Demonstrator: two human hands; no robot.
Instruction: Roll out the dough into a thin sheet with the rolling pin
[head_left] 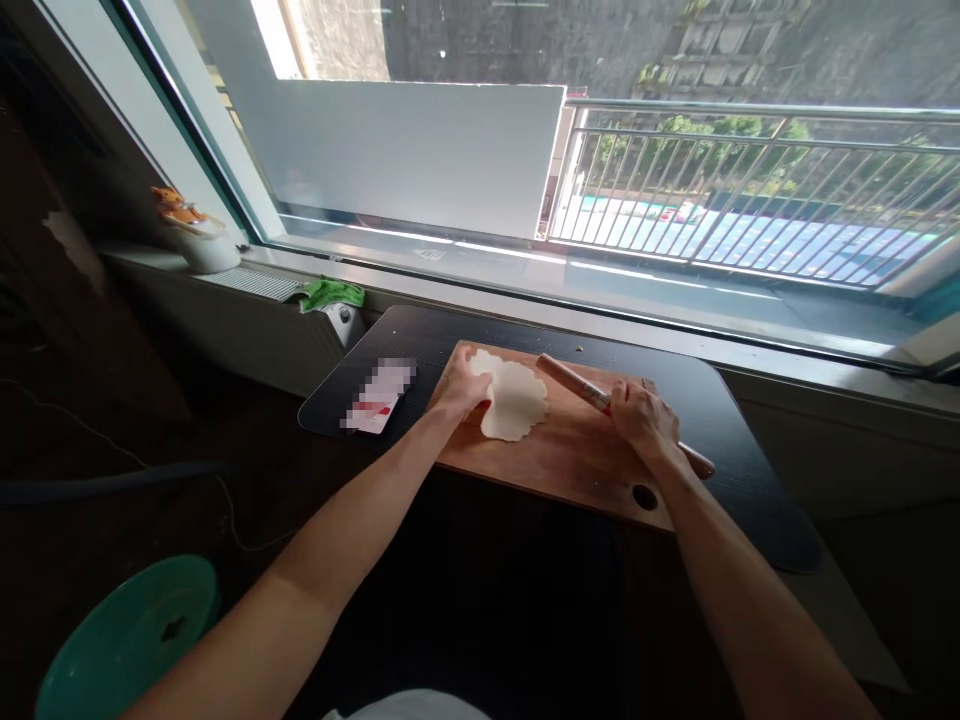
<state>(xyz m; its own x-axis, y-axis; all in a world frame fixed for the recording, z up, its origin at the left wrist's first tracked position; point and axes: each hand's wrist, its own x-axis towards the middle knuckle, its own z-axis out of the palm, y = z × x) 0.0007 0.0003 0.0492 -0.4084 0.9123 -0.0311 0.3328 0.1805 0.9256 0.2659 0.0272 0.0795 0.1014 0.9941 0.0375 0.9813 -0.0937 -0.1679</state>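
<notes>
Dough: thin, pale sheet [519,402] with a wavy rim, lying on the left part of the wooden board [525,473], between the two hands.
Dough from left fingers: to their right, its left edge in contact with them; left hand [463,382] is the nearer one.
Dough axis: roughly as wide as long; no clear long axis, so no pointing direction can be assigned.
Left fingers: thumb and fingers at the dough's left edge; fingertips partly hidden, cannot tell whether they pinch it.
Right fingers: right hand [643,412] curled down over the rolling pin [576,381], clamped on it past its middle, toward the near end.
Rolling pin axis: slanting; far end points left and toward the window [480,250], just beside the dough's right edge; near end reaches past the board's right edge, over the black table [750,510].
Board hole: dark, near-right corner, below the right wrist.
</notes>
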